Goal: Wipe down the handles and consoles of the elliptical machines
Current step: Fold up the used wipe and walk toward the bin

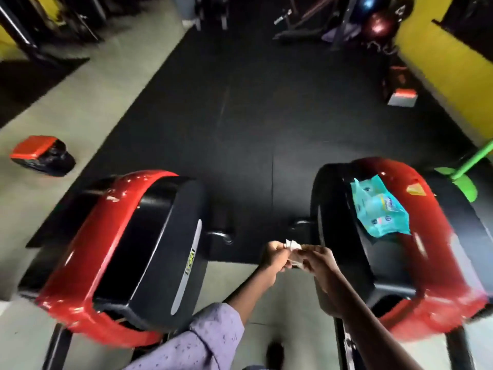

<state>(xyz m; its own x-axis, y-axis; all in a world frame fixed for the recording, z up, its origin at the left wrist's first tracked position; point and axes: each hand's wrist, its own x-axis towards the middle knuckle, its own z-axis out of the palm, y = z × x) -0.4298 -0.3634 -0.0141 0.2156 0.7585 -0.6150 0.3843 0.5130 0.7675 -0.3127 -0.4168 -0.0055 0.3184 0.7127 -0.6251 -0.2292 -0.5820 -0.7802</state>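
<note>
Black floor mats fill the gym. Low in the frame, the left hand [274, 256] and right hand [318, 263] pinch one small wipe [293, 246] together, between two red machines [88, 236]; the right hand is nearer the right-side machine [416, 263].

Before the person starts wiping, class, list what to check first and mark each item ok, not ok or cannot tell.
1. Wipe in hand: ok, pinched between left hand and right hand.
2. Wipe opened flat: not ok, bunched up.
3. Wipe damp: cannot tell.
4. Wipes pack within reach: ok, lying on the right machine's housing.
5. Handles and consoles in view: not ok, only housings show.
</note>
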